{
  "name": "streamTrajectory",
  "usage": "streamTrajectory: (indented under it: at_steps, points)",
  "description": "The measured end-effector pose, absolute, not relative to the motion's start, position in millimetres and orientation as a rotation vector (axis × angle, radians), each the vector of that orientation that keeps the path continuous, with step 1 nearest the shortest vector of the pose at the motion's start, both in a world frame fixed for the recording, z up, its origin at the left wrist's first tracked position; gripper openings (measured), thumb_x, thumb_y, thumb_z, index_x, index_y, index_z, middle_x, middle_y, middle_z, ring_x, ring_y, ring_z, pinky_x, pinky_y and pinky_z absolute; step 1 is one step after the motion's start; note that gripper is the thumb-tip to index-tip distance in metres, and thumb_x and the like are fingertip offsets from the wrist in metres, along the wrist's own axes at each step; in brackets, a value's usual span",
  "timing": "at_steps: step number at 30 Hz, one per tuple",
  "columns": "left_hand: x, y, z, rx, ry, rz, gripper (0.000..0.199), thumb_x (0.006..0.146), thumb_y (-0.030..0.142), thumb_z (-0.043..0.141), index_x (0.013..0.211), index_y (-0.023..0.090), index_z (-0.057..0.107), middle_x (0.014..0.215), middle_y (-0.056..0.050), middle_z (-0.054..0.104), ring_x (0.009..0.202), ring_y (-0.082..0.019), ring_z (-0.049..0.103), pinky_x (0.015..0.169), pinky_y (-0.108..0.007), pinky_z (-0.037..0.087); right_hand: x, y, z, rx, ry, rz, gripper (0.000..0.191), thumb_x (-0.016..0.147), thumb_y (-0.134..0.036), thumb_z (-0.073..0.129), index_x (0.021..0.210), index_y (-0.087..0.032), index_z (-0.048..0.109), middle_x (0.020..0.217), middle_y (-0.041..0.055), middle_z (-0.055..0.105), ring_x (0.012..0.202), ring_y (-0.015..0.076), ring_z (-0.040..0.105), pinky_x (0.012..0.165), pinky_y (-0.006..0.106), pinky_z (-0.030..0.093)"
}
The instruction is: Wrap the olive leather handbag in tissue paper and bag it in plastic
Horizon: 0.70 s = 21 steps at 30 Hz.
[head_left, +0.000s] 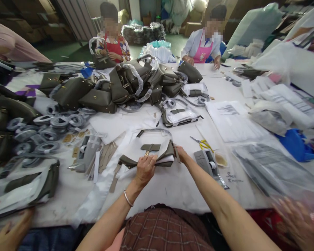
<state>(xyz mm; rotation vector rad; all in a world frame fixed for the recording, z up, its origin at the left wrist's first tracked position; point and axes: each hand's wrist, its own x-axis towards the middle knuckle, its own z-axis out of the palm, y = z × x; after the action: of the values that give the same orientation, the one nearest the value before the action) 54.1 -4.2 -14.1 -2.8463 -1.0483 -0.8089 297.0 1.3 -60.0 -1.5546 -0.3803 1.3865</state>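
Note:
An olive-green handbag with white lining paper lies before me on the white table, its wrapped handle arching at the far side. The fingers of my left hand are closed on the bag's near edge, just below a gold clasp on a short flap. At the bag's right end, my right hand is closed around its edge beside a dangling strap; part of its fingers is hidden behind the bag.
Piled handbags cover the table's far middle and left. Rolled straps and a tape dispenser lie left; yellow-handled scissors, another dispenser and plastic bags lie right. Co-workers' hands show at both lower corners; two people stand opposite.

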Motion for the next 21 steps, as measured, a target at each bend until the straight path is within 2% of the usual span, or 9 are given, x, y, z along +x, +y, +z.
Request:
streamTrajectory:
  at_steps: [4,8,13,17,21]
  points:
    - [57.3,-13.3,-24.5,-2.879,-0.982,-0.688,0.032,0.094,0.016,0.046,0.124,0.019,0.054,0.104,-0.008,0.065,0.089,-0.022,0.056,0.076,-0.037,0.04,314.6,5.0,-70.6,-1.523,-0.207,1.115,0.033,0.062,-0.02,0.07,0.093,-0.019,0.06,0.085,0.0006,0.067,0.076,0.0152,0.065,0.071,0.028,0.055]
    - [61.5,-27.1,-46.8,-2.928,-0.828,-0.586,0.026,0.097,0.017,0.043,0.119,0.021,0.056,0.102,-0.007,0.064,0.083,-0.019,0.054,0.074,-0.036,0.039,345.8,-15.1,-64.0,-1.628,-0.199,0.928,0.033,0.066,-0.027,0.07,0.096,-0.016,0.06,0.089,0.0032,0.066,0.075,0.0167,0.065,0.077,0.035,0.055]
    - [63.7,-43.4,-76.0,-2.943,-0.677,-0.483,0.019,0.097,0.017,0.046,0.113,0.019,0.056,0.102,-0.006,0.061,0.084,-0.018,0.054,0.079,-0.035,0.041,351.3,-3.2,-31.4,-1.856,-0.946,0.548,0.032,0.079,-0.04,0.061,0.099,-0.015,0.068,0.097,0.0086,0.07,0.089,0.0201,0.064,0.088,0.038,0.05]
    - [63.3,-47.1,-85.2,-2.928,-0.664,-0.481,0.018,0.097,0.018,0.046,0.112,0.018,0.056,0.102,-0.005,0.06,0.085,-0.018,0.054,0.081,-0.035,0.043,316.2,30.8,-19.8,-2.05,-1.665,0.663,0.024,0.085,-0.029,0.058,0.105,-0.019,0.069,0.106,0.008,0.07,0.093,0.0179,0.064,0.09,0.032,0.048]
    - [63.4,-46.7,-85.0,-2.933,-0.667,-0.469,0.019,0.098,0.018,0.043,0.113,0.019,0.055,0.102,-0.006,0.061,0.084,-0.017,0.055,0.081,-0.035,0.042,288.1,49.5,-30.7,-2.32,-1.962,0.668,0.026,0.073,-0.015,0.069,0.099,-0.016,0.07,0.109,0.0145,0.068,0.102,0.0249,0.062,0.092,0.037,0.044]
